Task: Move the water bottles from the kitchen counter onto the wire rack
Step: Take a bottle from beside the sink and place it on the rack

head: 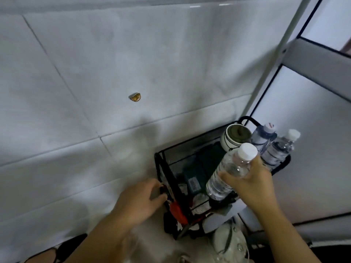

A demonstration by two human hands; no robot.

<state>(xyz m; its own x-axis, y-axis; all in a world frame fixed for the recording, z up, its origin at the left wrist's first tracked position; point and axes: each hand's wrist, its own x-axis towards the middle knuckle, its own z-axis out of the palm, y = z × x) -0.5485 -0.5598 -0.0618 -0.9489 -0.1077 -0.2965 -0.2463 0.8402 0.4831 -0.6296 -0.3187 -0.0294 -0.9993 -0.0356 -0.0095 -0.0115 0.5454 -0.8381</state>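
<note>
- Water bottle (228, 170) is sitting in the right hand (250, 184), fingers wrapping its upper body just under the white cap; base is hanging over the wire rack (171, 179), not yet set down.
- Long axis is tilting, cap up-right, base down-left toward the rack's open middle.
- Left hand (141, 201) is curling narrowly on the rack's near-left edge; whether it is pinching anything, cannot tell.
- Rack is holding dark, blurred packets low down.
- Far right corner: two bottles (273, 147) standing upright, touching, beside a white lidded jar (234, 136).
- Judgement: free slot is lying left of those bottles; the right hand is nearer.
</note>
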